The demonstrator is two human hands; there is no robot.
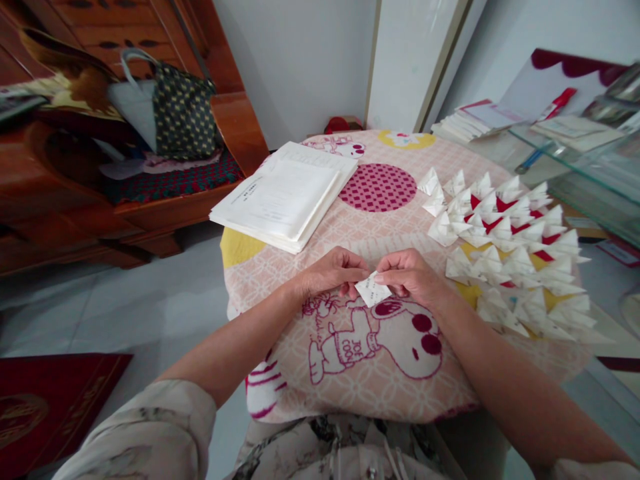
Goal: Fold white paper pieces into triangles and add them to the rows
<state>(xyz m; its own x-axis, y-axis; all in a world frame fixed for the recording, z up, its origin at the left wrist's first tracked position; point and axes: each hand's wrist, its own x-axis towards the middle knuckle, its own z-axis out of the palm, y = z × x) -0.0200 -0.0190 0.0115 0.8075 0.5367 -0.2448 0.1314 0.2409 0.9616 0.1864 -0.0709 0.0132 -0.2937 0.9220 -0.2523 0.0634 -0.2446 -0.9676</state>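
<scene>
My left hand (334,272) and my right hand (411,276) meet over the near middle of a pink cartoon-print cloth (370,353). Both pinch a small folded white paper piece (373,291) between thumbs and fingers. To the right lies a spread of several folded white and red paper triangles (515,253), packed in rows. A stack of white paper sheets (285,197) rests on the cloth's far left, beyond my left hand.
A wooden bench (100,200) with a dotted dark bag (183,113) stands at the left. A glass table (590,167) with booklets and pens is at the right. A red mat (45,407) lies on the grey floor.
</scene>
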